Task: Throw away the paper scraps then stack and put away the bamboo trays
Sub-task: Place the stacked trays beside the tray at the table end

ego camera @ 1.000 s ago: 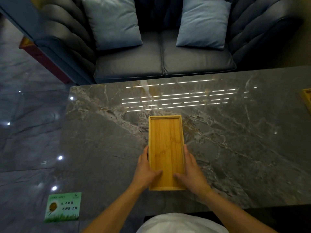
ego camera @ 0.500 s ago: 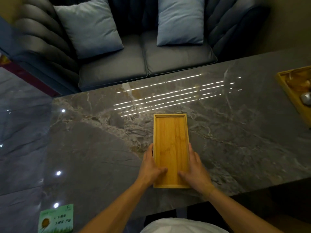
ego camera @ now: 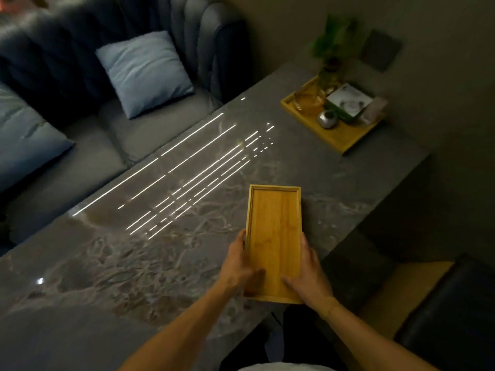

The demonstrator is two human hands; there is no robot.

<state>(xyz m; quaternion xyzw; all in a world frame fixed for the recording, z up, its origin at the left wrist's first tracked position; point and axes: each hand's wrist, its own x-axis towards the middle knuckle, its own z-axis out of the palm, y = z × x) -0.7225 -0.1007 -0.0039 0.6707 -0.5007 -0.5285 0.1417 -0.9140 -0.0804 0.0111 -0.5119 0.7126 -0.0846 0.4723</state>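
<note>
2 hands carry your bamboo tray above the desk: left hand and right hand clamp its long sides, fingers curled beneath, thumbs inside, probably keeping it level for stacking.

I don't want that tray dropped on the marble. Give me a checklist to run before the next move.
1. Left hand grips the bamboo tray's left edge: ok.
2. Right hand grips its right edge: ok.
3. Tray holds no paper scraps: ok.
4. More trays stacked under it: cannot tell.
5. Marble table bare around the tray: ok.
6. Larger tray by the wall still holds items, so no room for stacking there: not ok.
</note>
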